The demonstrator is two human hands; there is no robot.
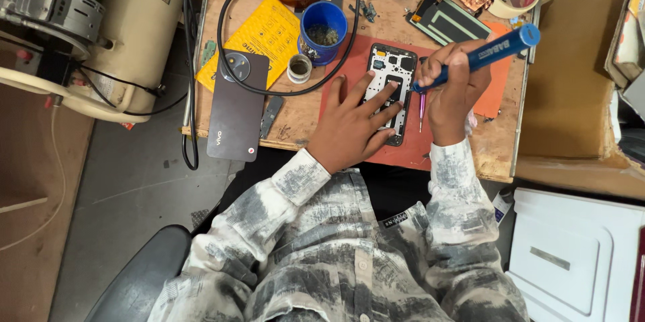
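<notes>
1. An opened black smartphone with its back cover off (pixel 388 87) lies flat on a red rubber mat (pixel 349 60) on the wooden worktop (pixel 295 117), between the two hands.
2. It looks light, stiff and fragile: the exposed inner parts would not take pressure, so the safest hold is probably along the frame edges.
3. The left hand (pixel 353 120) rests on the phone, fingers spread and flat, pinning its lower half to the mat.
4. The right hand (pixel 453 90) is curled tightly round a blue cylindrical electric screwdriver (pixel 484 57), its tip touching the phone's right side.
5. A thin pink-handled tool (pixel 422 108) lies just beside the phone; a blue plastic cup (pixel 323 30) stands near its upper left.
</notes>
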